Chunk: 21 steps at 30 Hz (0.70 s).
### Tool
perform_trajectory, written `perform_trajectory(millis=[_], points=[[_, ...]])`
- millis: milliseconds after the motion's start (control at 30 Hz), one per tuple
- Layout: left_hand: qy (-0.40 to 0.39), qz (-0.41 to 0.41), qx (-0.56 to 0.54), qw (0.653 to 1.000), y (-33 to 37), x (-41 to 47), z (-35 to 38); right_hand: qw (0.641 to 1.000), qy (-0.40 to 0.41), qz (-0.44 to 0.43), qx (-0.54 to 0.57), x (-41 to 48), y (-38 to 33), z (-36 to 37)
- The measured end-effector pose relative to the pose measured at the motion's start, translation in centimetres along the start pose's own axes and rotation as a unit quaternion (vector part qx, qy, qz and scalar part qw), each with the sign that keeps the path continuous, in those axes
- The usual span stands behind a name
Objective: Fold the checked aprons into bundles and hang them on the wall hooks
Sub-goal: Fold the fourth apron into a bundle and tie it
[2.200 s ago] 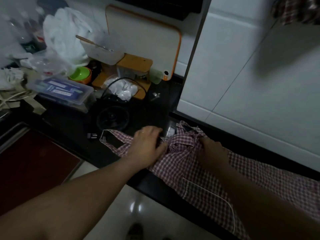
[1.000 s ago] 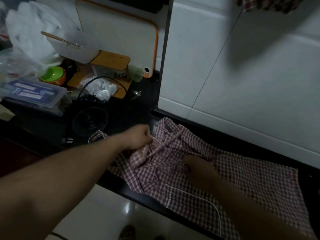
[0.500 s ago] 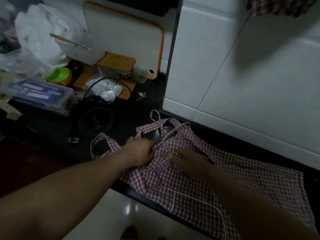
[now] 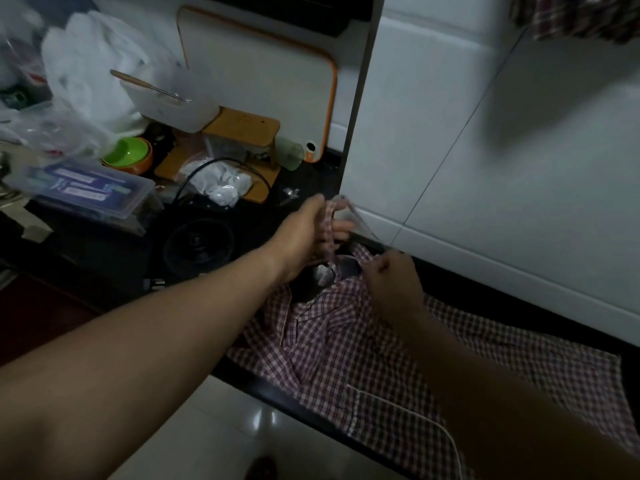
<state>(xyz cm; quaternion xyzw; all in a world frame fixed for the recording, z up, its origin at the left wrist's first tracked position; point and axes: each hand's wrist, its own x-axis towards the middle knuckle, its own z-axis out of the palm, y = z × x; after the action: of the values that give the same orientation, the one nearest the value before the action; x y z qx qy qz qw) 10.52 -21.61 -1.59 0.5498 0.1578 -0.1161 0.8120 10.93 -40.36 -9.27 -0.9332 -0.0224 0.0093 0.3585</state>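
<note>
A checked apron is spread on a dark counter, its long axis running from frame centre to lower right, bib end at centre. One strap is gripped and held raised by the left hand and pinched by the right hand. The cloth is judged light and limp, best taken by its edges.

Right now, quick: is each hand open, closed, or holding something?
Left hand: fingers curled round the apron strap, lifted.
Right hand: pinches a thin tie of the apron.
</note>
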Motion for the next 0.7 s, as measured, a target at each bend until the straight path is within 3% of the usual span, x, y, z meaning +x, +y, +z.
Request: perform_trajectory(millis=[67, 133, 167, 233, 300, 367, 433, 500, 600, 700], points=[[0.055, 0.033, 0.141, 0.988, -3.1, -0.1, -0.4, 0.998, 0.005, 0.059, 0.021, 1.3, -0.4, -0.7], [0.09, 0.056, 0.413, 0.904, -7.3, -0.4, -2.4, 0.996, -0.035, 0.085, 0.008, 2.3, -0.3, -0.7], [0.071, 0.048, 0.503, 0.86, -9.4, -0.6, -3.5, 0.994, -0.066, 0.085, -0.008, 2.6, -0.2, -0.5], [0.03, 0.047, 0.612, 0.789, -12.3, -0.9, -5.5, 0.989, -0.11, 0.078, -0.059, 3.3, 0.3, 0.2], [0.012, 0.064, 0.67, 0.74, -13.1, -1.3, -6.2, 0.986, -0.12, 0.073, -0.09, 3.6, 0.5, 0.9], [0.007, 0.075, 0.681, 0.728, -12.8, -1.8, -6.2, 0.976, -0.185, 0.053, -0.104, 3.2, 0.7, 1.7], [-0.012, 0.071, 0.676, 0.734, -12.4, -1.9, -6.5, 0.951, -0.285, 0.05, -0.107, 2.4, 1.2, 2.2], [-0.044, 0.045, 0.668, 0.741, -11.9, -2.0, -7.0, 0.938, -0.334, 0.038, -0.088, 1.6, 1.7, 2.3], [-0.074, -0.027, 0.675, 0.734, -11.1, -1.8, -8.1, 0.966, -0.25, -0.019, -0.067, 0.8, 1.1, 1.5], [-0.125, -0.094, 0.718, 0.678, -10.0, -1.8, -8.8, 0.992, -0.087, -0.069, -0.053, 1.1, 0.3, 0.5]])
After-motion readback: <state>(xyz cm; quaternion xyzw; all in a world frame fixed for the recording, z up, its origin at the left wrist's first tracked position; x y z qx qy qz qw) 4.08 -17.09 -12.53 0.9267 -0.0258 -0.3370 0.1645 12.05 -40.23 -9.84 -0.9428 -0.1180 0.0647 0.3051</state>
